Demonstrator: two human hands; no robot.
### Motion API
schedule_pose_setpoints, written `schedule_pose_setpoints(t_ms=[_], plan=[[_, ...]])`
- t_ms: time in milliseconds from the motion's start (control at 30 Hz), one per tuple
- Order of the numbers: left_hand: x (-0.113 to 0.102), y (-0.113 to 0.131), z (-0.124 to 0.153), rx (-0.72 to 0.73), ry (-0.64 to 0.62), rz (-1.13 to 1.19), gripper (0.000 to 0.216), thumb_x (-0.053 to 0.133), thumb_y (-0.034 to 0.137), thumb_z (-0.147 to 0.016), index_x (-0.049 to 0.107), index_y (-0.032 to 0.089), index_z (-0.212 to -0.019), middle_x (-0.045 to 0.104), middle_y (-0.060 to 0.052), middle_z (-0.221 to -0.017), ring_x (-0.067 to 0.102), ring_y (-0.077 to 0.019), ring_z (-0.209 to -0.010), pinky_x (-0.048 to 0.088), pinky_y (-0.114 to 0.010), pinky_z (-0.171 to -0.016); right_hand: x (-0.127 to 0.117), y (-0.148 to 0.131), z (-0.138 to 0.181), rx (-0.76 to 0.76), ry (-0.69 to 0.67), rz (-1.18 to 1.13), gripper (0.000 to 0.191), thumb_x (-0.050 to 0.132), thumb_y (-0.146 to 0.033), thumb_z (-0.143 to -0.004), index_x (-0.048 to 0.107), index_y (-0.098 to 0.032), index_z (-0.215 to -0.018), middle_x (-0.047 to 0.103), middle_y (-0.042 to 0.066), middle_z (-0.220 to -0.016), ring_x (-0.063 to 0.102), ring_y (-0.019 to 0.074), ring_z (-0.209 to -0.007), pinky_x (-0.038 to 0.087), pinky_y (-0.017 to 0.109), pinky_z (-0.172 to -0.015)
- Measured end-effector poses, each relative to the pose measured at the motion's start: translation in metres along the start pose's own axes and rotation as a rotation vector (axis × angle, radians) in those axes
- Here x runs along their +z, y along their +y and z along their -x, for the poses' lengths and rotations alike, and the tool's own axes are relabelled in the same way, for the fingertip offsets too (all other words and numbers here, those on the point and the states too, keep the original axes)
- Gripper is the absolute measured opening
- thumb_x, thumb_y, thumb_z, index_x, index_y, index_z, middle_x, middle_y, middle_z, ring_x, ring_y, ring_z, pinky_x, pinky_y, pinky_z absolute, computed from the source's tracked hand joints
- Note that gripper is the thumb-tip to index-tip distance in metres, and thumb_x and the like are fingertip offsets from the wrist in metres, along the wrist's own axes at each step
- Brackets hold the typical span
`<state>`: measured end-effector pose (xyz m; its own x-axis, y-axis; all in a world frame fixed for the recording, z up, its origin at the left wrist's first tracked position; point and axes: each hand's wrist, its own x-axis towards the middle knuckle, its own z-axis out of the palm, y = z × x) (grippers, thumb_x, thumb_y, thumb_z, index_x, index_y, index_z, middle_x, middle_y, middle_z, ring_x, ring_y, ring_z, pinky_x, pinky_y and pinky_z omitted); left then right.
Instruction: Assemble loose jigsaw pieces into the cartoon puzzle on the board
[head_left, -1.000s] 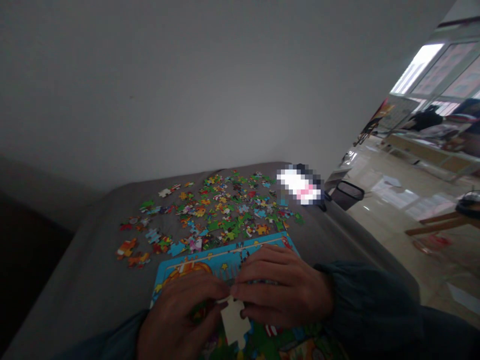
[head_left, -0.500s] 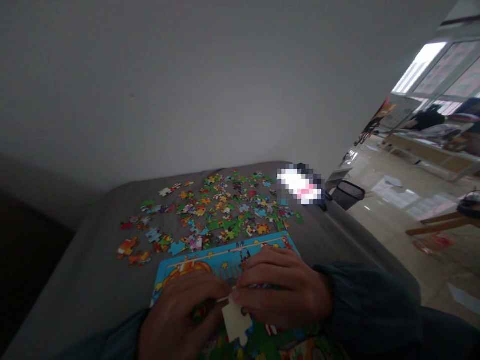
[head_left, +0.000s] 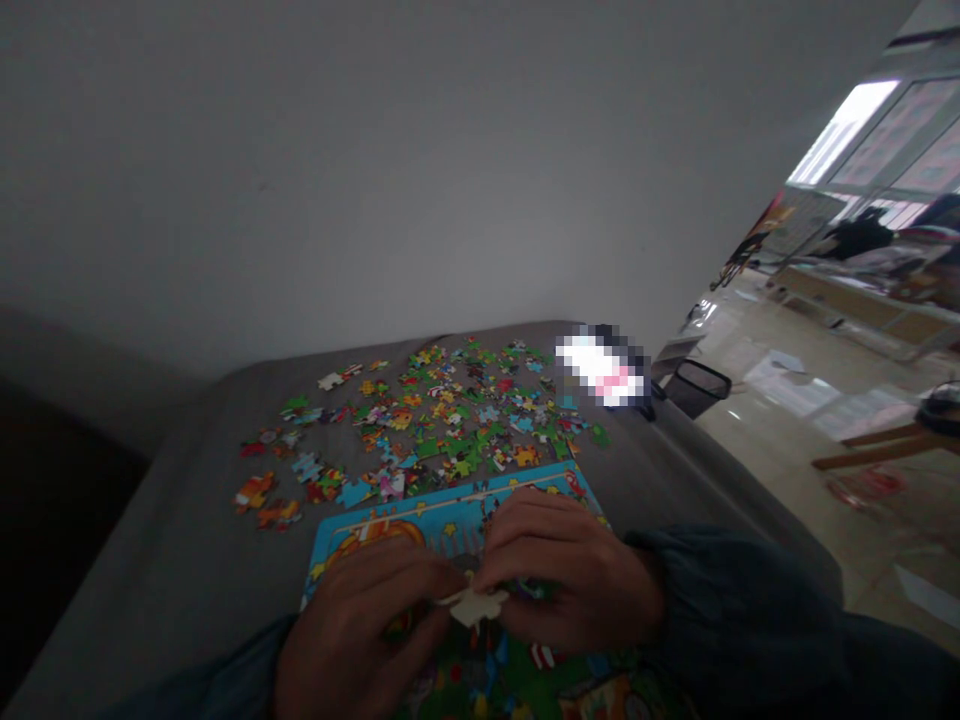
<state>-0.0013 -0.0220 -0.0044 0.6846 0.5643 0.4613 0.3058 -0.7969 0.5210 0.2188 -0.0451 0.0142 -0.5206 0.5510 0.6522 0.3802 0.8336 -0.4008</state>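
My left hand (head_left: 358, 625) and my right hand (head_left: 570, 575) meet over a colourful puzzle board (head_left: 390, 528) at the bottom of the view. Both pinch one pale jigsaw piece (head_left: 472, 604), now tilted nearly flat so its blank back shows edge-on. The fingers of both hands are curled closed around it. Dark sleeves cover both wrists. Several loose puzzle pieces (head_left: 435, 420) lie scattered on the grey surface (head_left: 187, 560) just beyond the board.
A blurred white and pink object (head_left: 602, 368) sits at the far right corner of the grey surface. A dark bin (head_left: 694, 388) stands on the shiny floor to the right. A plain wall rises behind. Furniture and windows show far right.
The pale piece has been turned from showing its broad blank back to lying almost flat between my fingers. Both hands stayed in place over the board.
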Motion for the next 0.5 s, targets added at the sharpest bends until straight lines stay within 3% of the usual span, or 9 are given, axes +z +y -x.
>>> schedule_pose_setpoints(t_ms=[233, 500], plan=[[-0.002, 0.002, -0.003, 0.04, 0.021, -0.09, 0.015, 0.051, 0.021, -0.092, 0.065, 0.023, -0.088, 0.072, 0.0, -0.079, 0.066, -0.0149, -0.072, 0.048, -0.024, -0.064, 0.0, 0.002, 0.0, 0.067, -0.06, -0.046, 0.005, 0.057, -0.016, -0.084, 0.061, -0.016, -0.088, 0.066, 0.004, -0.08, 0.058, 0.0134, -0.077, 0.047, 0.026, -0.071], [-0.005, 0.005, -0.012, 0.045, -0.036, -0.157, 0.023, 0.047, 0.022, -0.093, 0.066, 0.021, -0.079, 0.069, 0.0, -0.07, 0.064, -0.0154, -0.064, 0.047, -0.024, -0.058, 0.002, 0.003, 0.001, 0.158, -0.134, -0.076, 0.005, 0.058, -0.017, -0.084, 0.061, -0.016, -0.087, 0.066, 0.004, -0.081, 0.058, 0.0132, -0.078, 0.047, 0.025, -0.072]])
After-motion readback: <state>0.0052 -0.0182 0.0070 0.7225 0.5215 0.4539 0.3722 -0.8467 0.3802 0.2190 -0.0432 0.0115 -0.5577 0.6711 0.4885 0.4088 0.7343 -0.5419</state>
